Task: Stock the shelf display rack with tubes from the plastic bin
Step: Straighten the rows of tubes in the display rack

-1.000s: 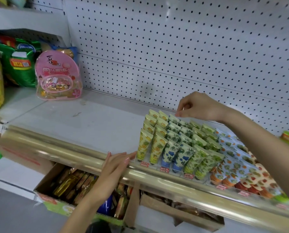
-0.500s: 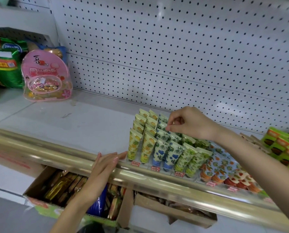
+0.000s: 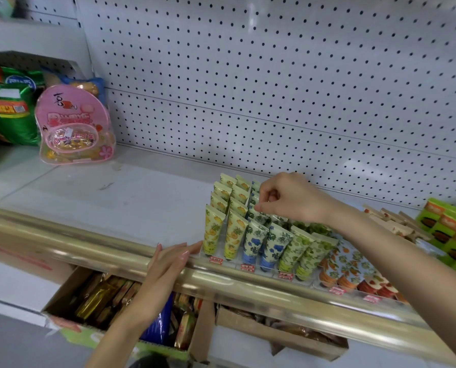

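— Tubes, the small soft plastic ones printed with fruit and flowers (image 3: 213, 232): how far along is the stocking?

— Well along, I'd judge. They stand cap-down in the clear tiered plastic display rack (image 3: 258, 266) on the white metal shelf (image 3: 115, 203). The yellow, blue-flowered, green and orange columns all show full fronts. The two yellow columns run four deep.

— And what is left?

— Hard to say. The plastic bin is not in view, so I cannot count what remains. The right forearm hides the back rows of the middle columns.

— What is the right hand (image 3: 288, 200) doing?

— Its fingers are curled in, thumb and forefinger nipped together on the crimped top of a blue-flowered tube (image 3: 258, 217) a few rows back. It looks like seating or straightening that one.

— And the left hand (image 3: 168, 261)?

— It lies flat, fingers straight and close together, on the gold-coloured metal rail (image 3: 62, 240) along the shelf edge. Its fingertips reach the rack's left front corner and it holds nothing. The two hands are well apart.

— Anything below?

— Open brown cardboard boxes (image 3: 62, 298) of wrapped goods, under the rail.
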The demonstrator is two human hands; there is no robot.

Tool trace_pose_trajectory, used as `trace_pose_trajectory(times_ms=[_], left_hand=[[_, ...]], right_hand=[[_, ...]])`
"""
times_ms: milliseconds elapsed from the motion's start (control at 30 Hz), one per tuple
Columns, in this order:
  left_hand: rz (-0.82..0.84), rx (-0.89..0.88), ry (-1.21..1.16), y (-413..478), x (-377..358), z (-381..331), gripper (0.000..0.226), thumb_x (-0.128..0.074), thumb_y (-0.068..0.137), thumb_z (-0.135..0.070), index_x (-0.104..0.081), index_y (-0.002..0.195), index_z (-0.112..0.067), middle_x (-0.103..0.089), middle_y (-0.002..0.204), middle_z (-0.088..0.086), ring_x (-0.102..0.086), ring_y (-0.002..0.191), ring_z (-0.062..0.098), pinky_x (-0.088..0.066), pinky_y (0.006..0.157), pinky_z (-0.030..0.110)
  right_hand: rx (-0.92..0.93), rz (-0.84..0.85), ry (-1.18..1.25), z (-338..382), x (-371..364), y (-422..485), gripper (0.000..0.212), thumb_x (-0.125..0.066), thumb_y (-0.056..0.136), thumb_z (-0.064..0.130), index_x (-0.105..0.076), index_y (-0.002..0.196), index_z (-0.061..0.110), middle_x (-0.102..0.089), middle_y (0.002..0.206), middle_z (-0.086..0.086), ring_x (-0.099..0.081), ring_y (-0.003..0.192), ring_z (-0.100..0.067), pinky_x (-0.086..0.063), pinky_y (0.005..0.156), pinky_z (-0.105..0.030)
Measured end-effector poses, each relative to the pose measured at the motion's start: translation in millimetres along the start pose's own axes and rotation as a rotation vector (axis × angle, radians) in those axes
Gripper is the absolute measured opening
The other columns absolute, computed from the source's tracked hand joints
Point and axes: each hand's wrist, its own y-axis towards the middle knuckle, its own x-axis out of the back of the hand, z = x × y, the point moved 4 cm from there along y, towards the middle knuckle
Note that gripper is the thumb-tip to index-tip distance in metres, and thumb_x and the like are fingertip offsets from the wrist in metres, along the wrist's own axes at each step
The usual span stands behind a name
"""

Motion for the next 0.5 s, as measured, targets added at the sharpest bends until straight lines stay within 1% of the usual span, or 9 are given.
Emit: trace_pose_trajectory(times_ms=[100,300,400,500], left_hand=[[-0.005,-0.012,0.018,4,0,3,0.057,-0.001,0.070,-0.090,-0.034,0.116,-0.078,-0.042,0.128,-0.035,-0.026,0.138,0.000,0.011,0.112,0.016],[-0.001,-0.008,0.023,7,-3,13,0.059,0.000,0.069,-0.091,-0.032,0.117,-0.078,-0.040,0.130,-0.034,-0.022,0.140,0.005,0.010,0.115,0.024],[0.014,0.003,0.076,14,-3,19,0.055,0.005,0.064,-0.092,-0.025,0.109,-0.085,-0.036,0.125,-0.036,-0.023,0.141,0.008,0.012,0.114,0.026],[0.000,-0.005,0.047,11,-3,17,0.057,0.003,0.067,-0.091,-0.029,0.113,-0.082,-0.040,0.128,-0.034,-0.025,0.139,0.005,0.011,0.115,0.025]], right_hand=[[-0.016,-0.009,0.005,-1,-1,-1,0.016,-0.068,0.084,0.028,-0.067,0.073,0.015,-0.052,0.056,0.011,-0.046,0.054,-0.002,-0.029,0.077,-0.024],[-0.018,-0.028,-0.009,0,-2,-1,0.017,-0.067,0.084,0.028,-0.066,0.073,0.016,-0.049,0.056,0.012,-0.043,0.056,-0.002,-0.031,0.078,-0.027],[-0.013,-0.020,0.009,-1,-2,-2,0.020,-0.067,0.085,0.032,-0.068,0.075,0.015,-0.048,0.056,0.012,-0.043,0.055,-0.002,-0.031,0.078,-0.027],[-0.004,-0.025,0.010,-2,0,-4,0.021,-0.067,0.085,0.036,-0.068,0.076,0.017,-0.049,0.057,0.012,-0.043,0.056,-0.001,-0.031,0.078,-0.027]])
